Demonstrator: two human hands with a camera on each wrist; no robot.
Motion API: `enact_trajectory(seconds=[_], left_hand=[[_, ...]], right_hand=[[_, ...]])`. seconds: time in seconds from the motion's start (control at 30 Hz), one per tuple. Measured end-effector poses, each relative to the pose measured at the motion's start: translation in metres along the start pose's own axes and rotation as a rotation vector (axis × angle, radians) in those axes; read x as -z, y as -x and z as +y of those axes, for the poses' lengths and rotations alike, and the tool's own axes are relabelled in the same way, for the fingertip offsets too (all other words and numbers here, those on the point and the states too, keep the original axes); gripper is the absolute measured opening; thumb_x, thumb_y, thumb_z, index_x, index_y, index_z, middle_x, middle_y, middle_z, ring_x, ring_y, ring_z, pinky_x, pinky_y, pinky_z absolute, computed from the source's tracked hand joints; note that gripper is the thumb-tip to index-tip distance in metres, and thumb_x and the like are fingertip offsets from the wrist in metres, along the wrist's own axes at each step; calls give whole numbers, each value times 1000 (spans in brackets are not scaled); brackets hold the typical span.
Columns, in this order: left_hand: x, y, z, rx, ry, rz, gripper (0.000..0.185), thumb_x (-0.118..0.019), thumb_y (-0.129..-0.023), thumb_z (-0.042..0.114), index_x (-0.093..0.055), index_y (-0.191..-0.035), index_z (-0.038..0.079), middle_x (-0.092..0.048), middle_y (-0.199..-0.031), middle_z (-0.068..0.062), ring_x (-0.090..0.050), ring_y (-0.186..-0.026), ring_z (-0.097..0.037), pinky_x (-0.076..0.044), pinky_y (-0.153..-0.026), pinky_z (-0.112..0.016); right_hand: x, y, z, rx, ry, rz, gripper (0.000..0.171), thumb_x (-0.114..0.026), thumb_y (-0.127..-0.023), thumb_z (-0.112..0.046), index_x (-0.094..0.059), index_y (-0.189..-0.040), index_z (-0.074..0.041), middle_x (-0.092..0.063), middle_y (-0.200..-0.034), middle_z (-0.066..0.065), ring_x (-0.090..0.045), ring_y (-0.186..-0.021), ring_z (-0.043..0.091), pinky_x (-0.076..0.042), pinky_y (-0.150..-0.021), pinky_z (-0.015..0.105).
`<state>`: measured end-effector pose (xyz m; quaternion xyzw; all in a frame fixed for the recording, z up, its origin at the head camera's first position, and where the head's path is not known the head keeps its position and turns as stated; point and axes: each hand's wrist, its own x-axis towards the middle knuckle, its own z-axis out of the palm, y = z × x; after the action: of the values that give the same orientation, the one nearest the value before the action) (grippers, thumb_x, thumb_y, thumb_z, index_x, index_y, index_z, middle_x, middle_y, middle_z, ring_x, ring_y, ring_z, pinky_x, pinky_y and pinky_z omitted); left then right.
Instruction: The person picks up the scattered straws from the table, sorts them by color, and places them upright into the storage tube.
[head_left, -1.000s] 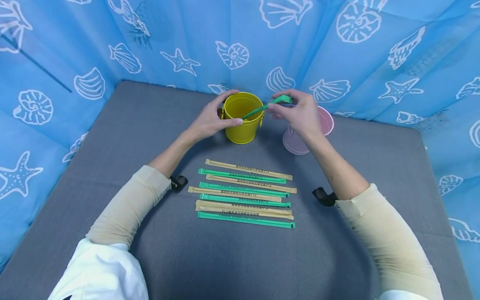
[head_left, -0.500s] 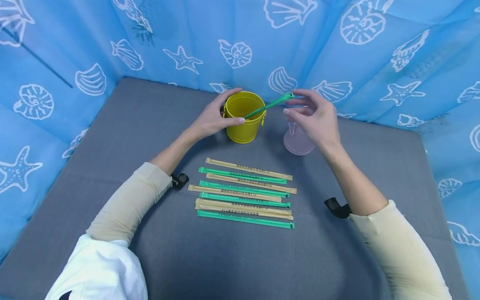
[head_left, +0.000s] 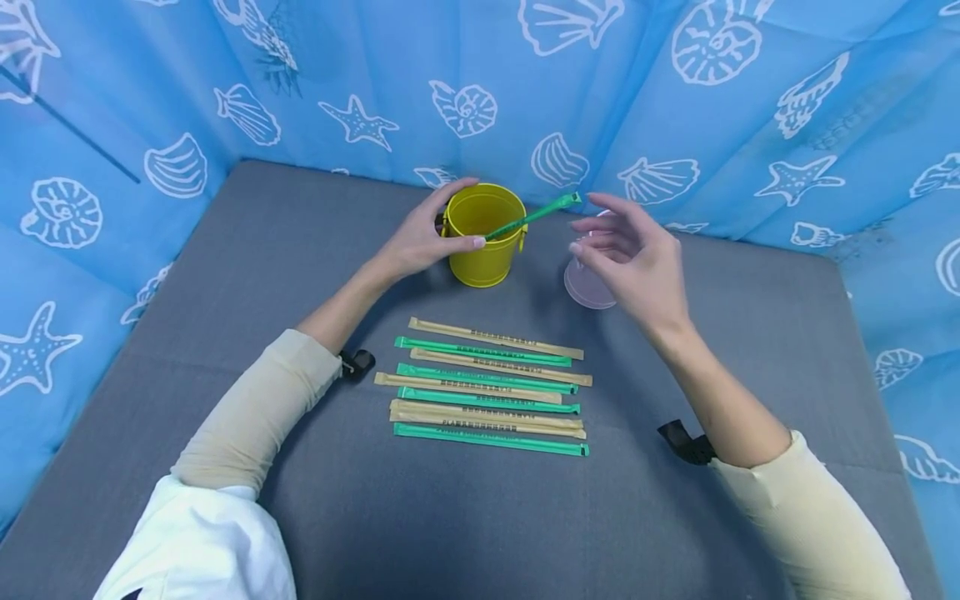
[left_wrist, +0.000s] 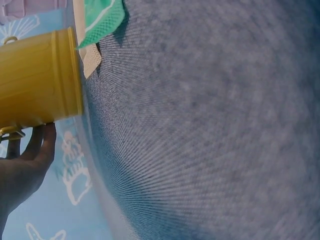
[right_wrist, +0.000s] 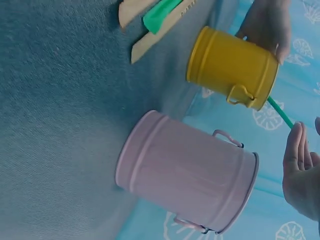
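Observation:
My left hand (head_left: 422,240) grips the small yellow bucket (head_left: 482,269), its thumb along the near rim and its fingers round the left side. A green wrapped straw (head_left: 546,212) leans inside that bucket, its upper end sticking out past the right rim. Just right of the straw's end, my right hand (head_left: 647,271) hovers with loosely bent fingers and holds nothing. Below and behind it stands a pink bucket (head_left: 588,288), mostly hidden in the head view but whole in the right wrist view, where the pink bucket (right_wrist: 185,175) shows its side handles.
On the grey table (head_left: 480,517), nearer the body, several wrapped straws lie in a rough row, mixing green straws (head_left: 491,435) and beige straws (head_left: 495,337). A blue shell-print curtain (head_left: 315,75) hangs behind the table and along its sides.
My right hand has let go of the green straw and drawn away to the right. The straw's top end, earlier bent over in the fingers, now points out straight. My left hand stays on the bucket.

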<state>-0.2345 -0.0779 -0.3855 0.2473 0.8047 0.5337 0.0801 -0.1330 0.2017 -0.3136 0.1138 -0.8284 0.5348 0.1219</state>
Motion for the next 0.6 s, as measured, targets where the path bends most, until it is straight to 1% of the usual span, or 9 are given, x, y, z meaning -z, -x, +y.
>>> enact_trajectory(seconds=[0.1, 0.27, 0.4, 0.5, 0.6], left_hand=[[0, 0, 0, 4, 8, 0, 81, -77, -87, 32, -33, -155, 27, -30, -159, 3, -41, -135, -16, -36, -108, -41], [-1, -1, 0, 5, 19, -4, 81, -77, -87, 32, -33, -155, 26, -30, -159, 2, -45, -130, -17, -39, -105, -41], [-1, -1, -1, -2, 12, 1, 81, -76, -87, 32, -34, -155, 26, -31, -159, 2, -41, -134, -16, -35, -109, -42], [-1, -1, -3, -4, 3, 9, 80, -76, -87, 33, -34, -154, 27, -32, -158, 3, -36, -138, -14, -30, -112, -43], [-1, 0, -3, -1, 0, 8, 80, -76, -87, 32, -34, -155, 28, -32, -158, 5, -34, -140, -13, -28, -113, -44]], right_hand=[[1, 5, 2, 15, -23, 3, 54, -76, -85, 1, -59, -135, -11, -71, -109, 15, -69, -92, 13, -53, -87, 24], [5, 14, 8, 30, -53, -11, 48, -75, -84, 5, -62, -129, -6, -70, -107, 15, -69, -94, 16, -53, -86, 24], [8, 24, 16, 3, -45, -40, 42, -74, -86, 4, -62, -126, 0, -71, -108, 15, -68, -95, 15, -53, -84, 23], [9, 32, 23, -25, -33, -76, 40, -73, -88, 2, -62, -126, 0, -70, -109, 15, -67, -96, 15, -53, -83, 22], [11, 39, 29, -38, -8, -114, 38, -73, -89, -1, -64, -126, -3, -70, -110, 14, -65, -98, 15, -52, -83, 22]])
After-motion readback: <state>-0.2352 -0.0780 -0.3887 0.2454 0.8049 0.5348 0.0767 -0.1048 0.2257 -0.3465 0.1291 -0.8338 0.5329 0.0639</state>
